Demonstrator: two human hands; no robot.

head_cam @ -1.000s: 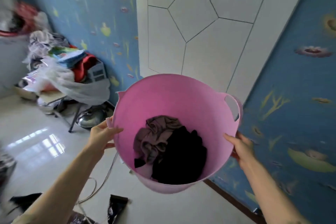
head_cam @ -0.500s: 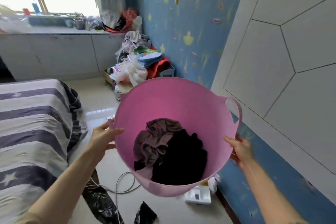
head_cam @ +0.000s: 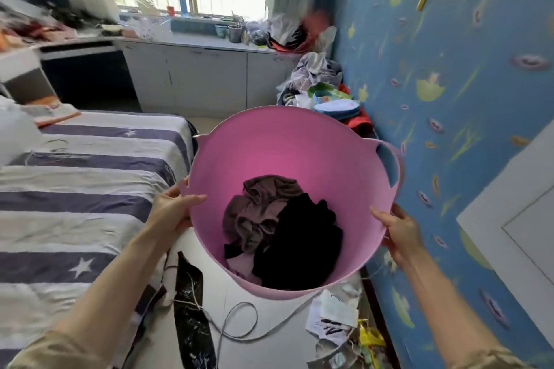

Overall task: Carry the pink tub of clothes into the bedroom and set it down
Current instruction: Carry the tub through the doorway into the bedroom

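I hold a round pink tub in front of me, off the floor and tilted toward me. Inside lie a brown garment and a black garment. My left hand grips the tub's left rim, thumb over the edge. My right hand grips the right rim just below the tub's cut-out handle.
A bed with a purple-and-white striped cover fills the left. Cables, a black bag and papers litter the floor strip below the tub. A clothes pile sits against the blue wall; white cabinets run under the window.
My view has swung left from the white panelled wall to the bed and window. The tub stays in both hands, in the same grip.
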